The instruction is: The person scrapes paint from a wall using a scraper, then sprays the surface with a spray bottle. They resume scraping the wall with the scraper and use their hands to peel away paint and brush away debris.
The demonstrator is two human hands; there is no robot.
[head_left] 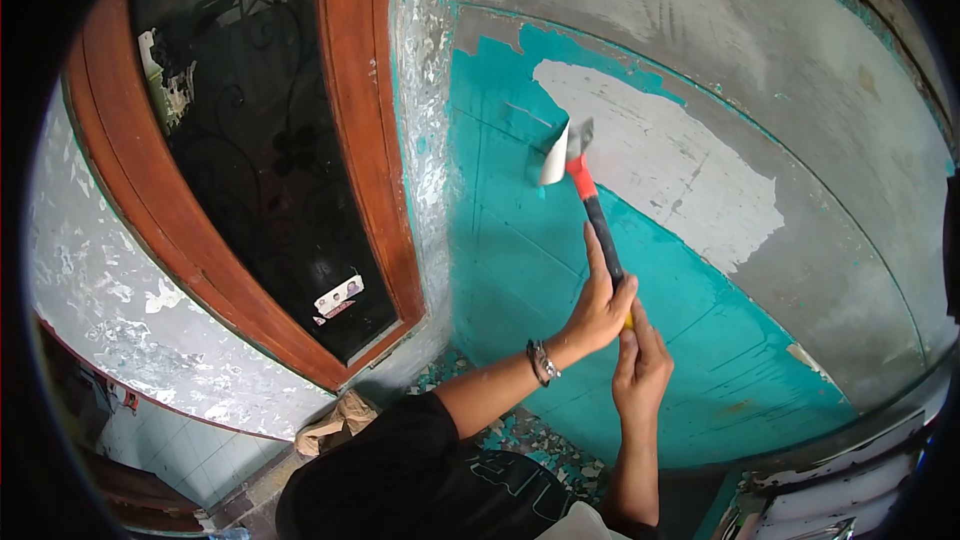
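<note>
A long-handled scraper (603, 237) with a black and red handle is pressed to the wall, its metal blade (580, 138) at the paint's edge. My left hand (597, 308), with a bracelet at the wrist, is closed on the handle with its index finger stretched along it. Below it, my right hand (643, 370) wraps the handle's lower end, where a bit of yellow shows. A curled flake of paint (555, 157) hangs off the wall beside the blade. Turquoise paint (520, 250) covers the lower wall; a pale bare patch (660, 145) lies right of the blade.
Left of the painted wall is a brown wooden frame (360, 120) around dark glass (250, 140). Paint chips (540, 440) litter the floor below. A crumpled brown bag or cloth (337, 422) lies near the wall's foot. Stacked pale items (840, 500) stand at the lower right.
</note>
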